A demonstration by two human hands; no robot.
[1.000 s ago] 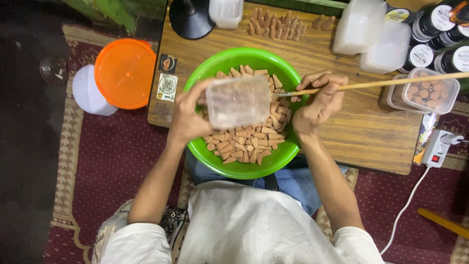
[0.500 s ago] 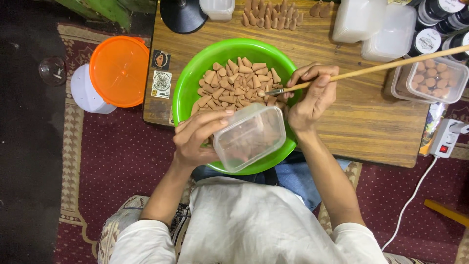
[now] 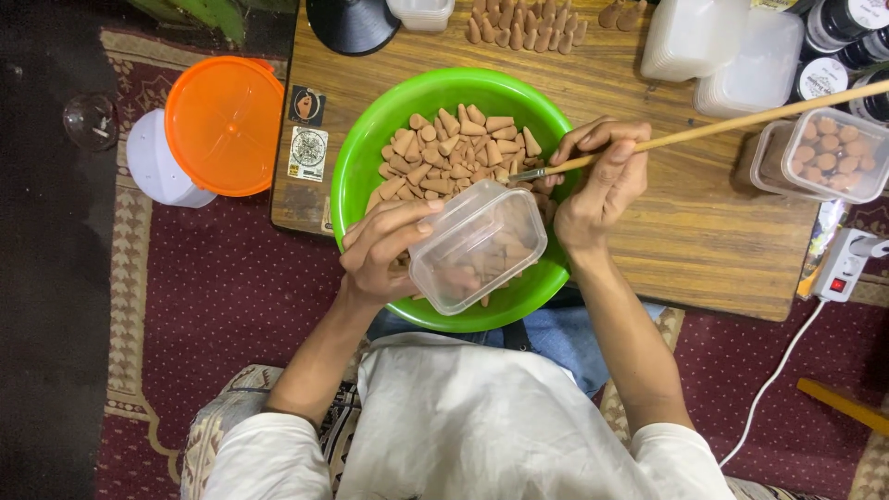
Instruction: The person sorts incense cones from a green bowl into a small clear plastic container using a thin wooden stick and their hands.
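Left hand [image 3: 384, 255] clamped on a clear tub [image 3: 477, 245]: thumb on the near long wall, fingers over the rim at the tub's 9 o'clock end. Tub tilted, mouth turned toward the cones [image 3: 454, 148], held over the 6 o'clock half of the green bowl [image 3: 356, 176].

Right hand [image 3: 602, 181] closed around a long wooden stick [image 3: 722, 125], pencil grip near the tip. Tip sits at the bowl's 3 o'clock rim, just beside the tub's mouth and touching the cone pile, as far as can be told.

Cones: small, brown, piled toward the bowl's 12 o'clock side.

Handling, judged: tub is thin plastic, light, springy, walls flex under pinch; smooth, so may slip. Best hold is across the short end at the rim, where it is stiffest. Cones look dry, brittle, tips likely to chip; push from the side, do not press down.

Around: orange lid [image 3: 222, 125] at 9 o'clock, filled tub [image 3: 824, 153] at 3 o'clock, stacked empties [image 3: 713, 46] at 1 o'clock, all on or beside the wooden board [image 3: 704, 241]
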